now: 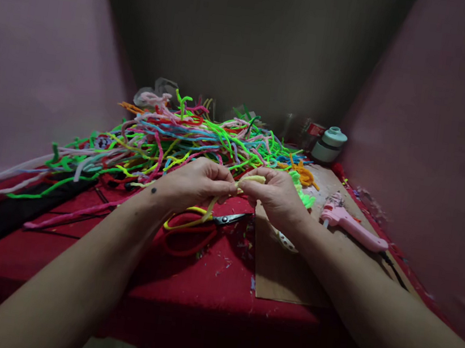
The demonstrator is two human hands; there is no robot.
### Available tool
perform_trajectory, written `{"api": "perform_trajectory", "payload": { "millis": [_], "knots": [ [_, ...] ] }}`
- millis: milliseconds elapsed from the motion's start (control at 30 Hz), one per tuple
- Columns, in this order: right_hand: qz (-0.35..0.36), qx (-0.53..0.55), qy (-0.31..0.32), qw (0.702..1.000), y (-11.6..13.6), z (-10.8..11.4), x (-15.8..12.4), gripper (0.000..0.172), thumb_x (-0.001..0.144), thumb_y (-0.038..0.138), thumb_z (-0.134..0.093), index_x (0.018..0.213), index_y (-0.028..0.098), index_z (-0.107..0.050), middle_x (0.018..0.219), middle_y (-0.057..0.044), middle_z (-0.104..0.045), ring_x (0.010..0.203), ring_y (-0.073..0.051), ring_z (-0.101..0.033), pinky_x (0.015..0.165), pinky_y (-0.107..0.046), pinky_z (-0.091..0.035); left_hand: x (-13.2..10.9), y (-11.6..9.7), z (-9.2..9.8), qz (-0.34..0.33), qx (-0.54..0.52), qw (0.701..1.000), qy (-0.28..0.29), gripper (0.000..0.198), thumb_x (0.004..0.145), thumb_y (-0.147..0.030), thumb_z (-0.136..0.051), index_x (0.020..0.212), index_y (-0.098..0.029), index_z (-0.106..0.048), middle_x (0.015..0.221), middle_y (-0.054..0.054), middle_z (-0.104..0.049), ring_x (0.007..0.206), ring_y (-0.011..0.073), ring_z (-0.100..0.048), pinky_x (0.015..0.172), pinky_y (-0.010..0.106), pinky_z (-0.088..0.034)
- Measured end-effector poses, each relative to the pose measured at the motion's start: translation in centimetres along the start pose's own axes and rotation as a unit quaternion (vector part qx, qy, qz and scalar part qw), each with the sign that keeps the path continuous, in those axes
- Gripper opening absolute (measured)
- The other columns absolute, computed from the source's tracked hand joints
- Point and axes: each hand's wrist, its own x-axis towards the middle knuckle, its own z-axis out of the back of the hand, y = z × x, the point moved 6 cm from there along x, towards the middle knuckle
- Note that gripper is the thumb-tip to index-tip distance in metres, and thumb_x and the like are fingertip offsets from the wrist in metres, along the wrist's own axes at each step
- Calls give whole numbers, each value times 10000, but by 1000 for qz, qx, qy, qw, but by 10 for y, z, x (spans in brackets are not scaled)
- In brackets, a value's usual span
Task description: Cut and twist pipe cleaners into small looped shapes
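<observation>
Both hands meet above the red cloth, pinching a pale yellow pipe cleaner (254,178) between them. My left hand (201,181) is closed on it with thumb and forefinger, and a tail of the stem hangs below the fingers. My right hand (275,195) is closed on its bent, looped part, close to the left fingertips. Just below lie scissors (192,223) with yellow and red handles, blades pointing right. Bright green fuzzy pieces (307,198) sit right behind my right hand, partly hidden by it.
A large tangle of coloured pipe cleaners (203,136) covers the back of the red table (218,280). On the right, a pink glue gun (354,227) rests on cardboard (279,277). A light-blue-lidded jar (330,144) stands at the back right. Walls flank both sides.
</observation>
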Motion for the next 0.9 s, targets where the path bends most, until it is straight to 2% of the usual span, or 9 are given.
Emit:
{"api": "perform_trajectory", "payload": {
  "millis": [133, 233, 333, 400, 467, 567, 667, 767, 900],
  "knots": [
    [6, 93, -7, 996, -5, -2, 2, 56, 651, 193, -616, 626, 146, -601, 537, 34, -519, 462, -63, -413, 463, -221, -319, 2, 3, 0, 4, -58, 998, 0, 206, 666, -322, -659, 609, -132, -604, 490, -20, -498, 391, 47, -365, 384, 186, -250],
    [-36, 184, 0, 982, -12, -7, 2, 163, 655, 281, -672, 729, 146, -621, 617, 22, -573, 469, -55, -435, 467, -208, -344, 4, 5, 4, -26, -148, 988, -43, 203, 663, -315, -677, 633, -130, -601, 528, -14, -527, 410, 45, -398, 393, 171, -286],
    [-89, 215, 51, 971, -15, -18, -3, 220, 689, 333, -663, 738, 123, -621, 623, 4, -599, 446, -54, -461, 445, -201, -359, 5, 5, 9, -75, -212, 969, -105, 189, 672, -302, -686, 674, -125, -618, 555, -23, -527, 452, 39, -424, 435, 157, -333],
    [-94, 210, 98, 968, -14, -26, -7, 220, 714, 324, -649, 677, 111, -609, 542, 17, -566, 403, -52, -443, 405, -192, -344, 5, 5, 7, -83, -235, 961, -118, 179, 682, -292, -681, 681, -124, -617, 540, -33, -498, 454, 41, -426, 432, 153, -341],
    [-105, 203, 115, 967, -14, -29, -10, 204, 703, 292, -667, 657, 105, -601, 522, 20, -569, 364, -42, -415, 358, -179, -318, 5, 5, 3, -81, -255, 956, -120, 165, 695, -282, -669, 690, -130, -606, 516, -46, -464, 430, 40, -409, 404, 150, -327],
    [-154, 205, 100, 961, -18, -33, -13, 157, 699, 240, -671, 683, 108, -588, 573, 0, -623, 351, -42, -440, 330, -164, -334, 5, 6, -2, -64, -291, 946, -132, 156, 705, -259, -657, 676, -134, -569, 459, -72, -383, 377, 26, -346, 376, 140, -297],
    [-173, 222, 50, 958, -20, -35, -15, 131, 782, 191, -556, 666, 138, -527, 500, 23, -591, 326, -62, -457, 320, -171, -369, 5, 9, -4, -55, -334, 926, -166, 146, 691, -212, -660, 671, -129, -541, 478, -66, -425, 380, 16, -353, 397, 134, -324],
    [-190, 239, -2, 952, -24, -36, -15, 174, 844, 172, -434, 692, 148, -515, 450, 47, -541, 284, -61, -420, 289, -168, -343, 5, 10, -9, -63, -344, 919, -182, 139, 700, -206, -645, 678, -135, -527, 482, -61, -456, 368, 25, -375, 393, 147, -337],
    [-170, 206, 29, 963, -25, -42, -16, 209, 866, 252, -407, 712, 160, -514, 452, 54, -533, 277, -56, -393, 285, -162, -319, 6, 8, -8, -86, -325, 922, -190, 126, 732, -232, -628, 706, -144, -542, 449, -75, -421, 364, 29, -364, 394, 148, -326]
  ]
}}
